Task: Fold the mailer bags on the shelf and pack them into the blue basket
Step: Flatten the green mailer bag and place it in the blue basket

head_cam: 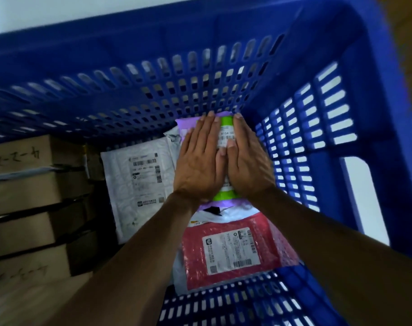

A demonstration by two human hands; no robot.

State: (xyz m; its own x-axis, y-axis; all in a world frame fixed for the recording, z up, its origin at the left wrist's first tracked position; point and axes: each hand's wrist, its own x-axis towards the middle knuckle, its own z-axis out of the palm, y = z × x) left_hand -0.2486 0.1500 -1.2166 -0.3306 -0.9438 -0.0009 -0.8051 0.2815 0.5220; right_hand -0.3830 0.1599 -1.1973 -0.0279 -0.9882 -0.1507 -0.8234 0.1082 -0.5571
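Mailer bag [188,127], purple, seemingly folded, pressed under flat-spread left grip [200,162], right grip [247,164]

Blue basket [153,55], holding white mailer [120,184], red mailer [193,255], purple mailer [186,125], cardboard boxes [23,196] at left

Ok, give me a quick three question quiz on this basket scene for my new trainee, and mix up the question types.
1. True or false: the left hand and the right hand both press flat on the purple mailer in the blue basket.
2. Which mailer lies nearest the camera? A) red mailer B) yellow mailer C) black mailer
3. Fill in: in this view, the cardboard boxes lie to the ___ of the white mailer.
Key: 1 true; 2 A; 3 left.
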